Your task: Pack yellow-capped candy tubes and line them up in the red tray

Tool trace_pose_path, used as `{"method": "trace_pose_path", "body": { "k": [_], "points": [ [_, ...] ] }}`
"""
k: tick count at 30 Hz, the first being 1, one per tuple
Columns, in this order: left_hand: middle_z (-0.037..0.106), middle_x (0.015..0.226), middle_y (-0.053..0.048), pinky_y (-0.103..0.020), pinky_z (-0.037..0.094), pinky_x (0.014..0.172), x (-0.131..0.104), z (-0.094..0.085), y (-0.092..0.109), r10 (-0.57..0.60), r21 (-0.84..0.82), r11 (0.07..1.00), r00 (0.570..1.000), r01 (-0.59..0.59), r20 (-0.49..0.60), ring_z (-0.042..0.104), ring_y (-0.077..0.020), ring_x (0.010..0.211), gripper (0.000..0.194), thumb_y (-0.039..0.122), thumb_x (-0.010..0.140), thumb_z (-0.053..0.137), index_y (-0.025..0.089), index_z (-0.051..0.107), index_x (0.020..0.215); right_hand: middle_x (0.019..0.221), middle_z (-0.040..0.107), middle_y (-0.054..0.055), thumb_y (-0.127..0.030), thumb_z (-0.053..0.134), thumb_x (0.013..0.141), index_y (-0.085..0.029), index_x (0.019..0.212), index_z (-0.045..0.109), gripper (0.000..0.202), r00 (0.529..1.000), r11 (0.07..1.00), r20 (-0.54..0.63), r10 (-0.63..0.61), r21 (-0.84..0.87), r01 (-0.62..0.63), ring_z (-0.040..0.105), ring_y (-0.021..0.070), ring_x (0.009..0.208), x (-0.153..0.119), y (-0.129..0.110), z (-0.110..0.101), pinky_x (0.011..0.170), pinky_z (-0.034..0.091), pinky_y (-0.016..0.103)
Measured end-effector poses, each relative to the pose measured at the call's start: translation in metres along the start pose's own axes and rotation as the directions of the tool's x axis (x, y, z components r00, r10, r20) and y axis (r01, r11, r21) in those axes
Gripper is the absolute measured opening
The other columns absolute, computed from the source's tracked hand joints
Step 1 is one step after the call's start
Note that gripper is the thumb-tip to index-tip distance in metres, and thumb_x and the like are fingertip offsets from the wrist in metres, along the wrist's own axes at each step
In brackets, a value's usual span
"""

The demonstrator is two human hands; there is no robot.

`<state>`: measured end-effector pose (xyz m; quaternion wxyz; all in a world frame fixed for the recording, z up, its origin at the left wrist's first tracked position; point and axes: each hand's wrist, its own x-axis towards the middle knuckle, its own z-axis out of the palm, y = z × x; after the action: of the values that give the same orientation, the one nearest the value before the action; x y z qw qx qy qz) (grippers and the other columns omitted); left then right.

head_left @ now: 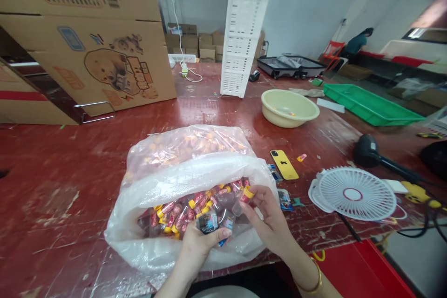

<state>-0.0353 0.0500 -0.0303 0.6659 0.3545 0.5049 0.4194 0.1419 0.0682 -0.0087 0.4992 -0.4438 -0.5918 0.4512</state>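
A white woven plastic bag (164, 184) lies on the red table with its mouth facing me. Inside are many small clear tubes (179, 218) with red labels and yellow caps. My left hand (200, 242) is closed on small printed packets (208, 222), held over the bag's opening. Just right of it, my right hand (267, 216) pinches one yellow-capped tube (246, 194) between thumb and fingers, above the bag's right side. The lower ends of the packets are partly covered by my left thumb.
Right of the bag lie a yellow phone (284, 165), more packets (285, 200), a white fan (352, 194) and a black hair dryer (366, 151). Farther back stand a cream basin (289, 118), a green tray (370, 107), a white rack (244, 37) and a large carton (115, 70). A person (358, 43) is far right.
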Motion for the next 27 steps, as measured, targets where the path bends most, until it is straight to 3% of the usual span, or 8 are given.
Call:
{"method": "trace_pose_path", "body": {
  "k": [3,5,10,13,16,20,24,27],
  "points": [
    [0.059,0.047,0.001,-0.021,0.038,0.046,0.001,0.004,0.001,-0.006,0.032,0.999,0.999,0.007,-0.036,0.047,-0.0105,0.045,0.025,0.027,0.052,0.085,0.013,0.064,0.052,0.092,0.057,0.002,-0.021,0.055,0.088,-0.025,0.11,0.046,0.025,0.988,0.957,0.021,-0.155,-0.247,0.155,0.058,0.0147,0.08,-0.001,-0.009,-0.003,0.076,0.048,0.028],
    [0.058,0.046,0.002,-0.021,0.037,0.046,0.001,0.004,0.001,-0.016,0.055,0.998,0.998,0.02,-0.063,0.047,-0.0106,0.045,0.028,0.028,0.05,0.086,0.013,0.062,0.05,0.092,0.057,0.003,-0.02,0.056,0.086,-0.024,0.11,0.048,0.026,0.983,0.932,0.051,-0.174,-0.314,0.181,0.056,0.0147,0.077,0.001,-0.009,-0.004,0.075,0.048,0.029],
    [0.056,0.046,0.003,-0.022,0.036,0.049,-0.002,0.004,-0.004,0.005,0.075,0.997,0.996,0.002,-0.085,0.045,-0.0107,0.047,0.03,0.033,0.049,0.085,0.014,0.062,0.049,0.086,0.058,0.002,-0.031,0.059,0.085,-0.023,0.103,0.047,0.022,0.991,0.996,0.13,0.039,-0.081,-0.029,0.057,0.0146,0.073,0.011,0.0,-0.001,0.067,0.049,0.027],
    [0.057,0.049,0.003,-0.022,0.035,0.051,-0.004,0.006,-0.006,0.009,0.054,0.999,0.999,-0.007,-0.052,0.045,-0.0109,0.049,0.026,0.032,0.052,0.084,0.013,0.067,0.056,0.082,0.06,0.0,-0.036,0.061,0.083,-0.023,0.098,0.045,0.025,0.99,0.992,0.094,0.109,0.057,-0.115,0.058,0.0141,0.069,0.014,0.006,0.0,0.062,0.05,0.026],
    [0.059,0.052,0.002,-0.022,0.036,0.052,-0.004,0.007,-0.007,0.016,0.059,0.998,0.998,-0.012,-0.064,0.047,-0.0112,0.051,0.024,0.03,0.052,0.084,0.013,0.069,0.059,0.076,0.057,-0.001,-0.029,0.062,0.082,-0.023,0.099,0.048,0.023,1.0,0.989,-0.008,-0.016,-0.148,0.015,0.055,0.0134,0.066,0.01,0.004,-0.002,0.063,0.048,0.026],
    [0.061,0.051,0.002,-0.022,0.039,0.052,-0.003,0.007,-0.007,0.022,0.094,0.996,0.995,-0.013,-0.095,0.048,-0.0113,0.05,0.025,0.03,0.051,0.085,0.013,0.068,0.058,0.08,0.057,0.001,-0.022,0.058,0.084,-0.022,0.101,0.052,0.018,0.985,0.93,0.136,-0.11,-0.335,0.151,0.053,0.0142,0.069,0.004,-0.007,-0.006,0.066,0.045,0.028],
    [0.06,0.049,0.002,-0.021,0.04,0.05,-0.007,0.011,-0.003,-0.005,0.055,0.998,0.999,0.008,-0.052,0.049,-0.0105,0.048,0.027,0.031,0.05,0.086,0.013,0.067,0.054,0.078,0.057,0.0,-0.027,0.062,0.082,-0.021,0.096,0.052,0.019,0.981,0.986,0.187,0.056,-0.167,-0.025,0.053,0.0131,0.068,0.008,-0.005,-0.005,0.063,0.045,0.026],
    [0.068,0.061,-0.003,-0.024,0.047,0.053,-0.011,0.017,0.002,-0.118,-0.134,0.984,0.993,0.118,0.007,0.058,-0.0147,0.055,0.031,0.039,0.056,0.083,0.012,0.071,0.069,0.081,0.059,0.0,-0.034,0.061,0.083,-0.021,0.091,0.049,0.019,0.963,0.982,0.207,0.174,0.041,-0.186,0.057,0.0137,0.073,0.006,0.001,-0.001,0.069,0.048,0.028]
  ]
}}
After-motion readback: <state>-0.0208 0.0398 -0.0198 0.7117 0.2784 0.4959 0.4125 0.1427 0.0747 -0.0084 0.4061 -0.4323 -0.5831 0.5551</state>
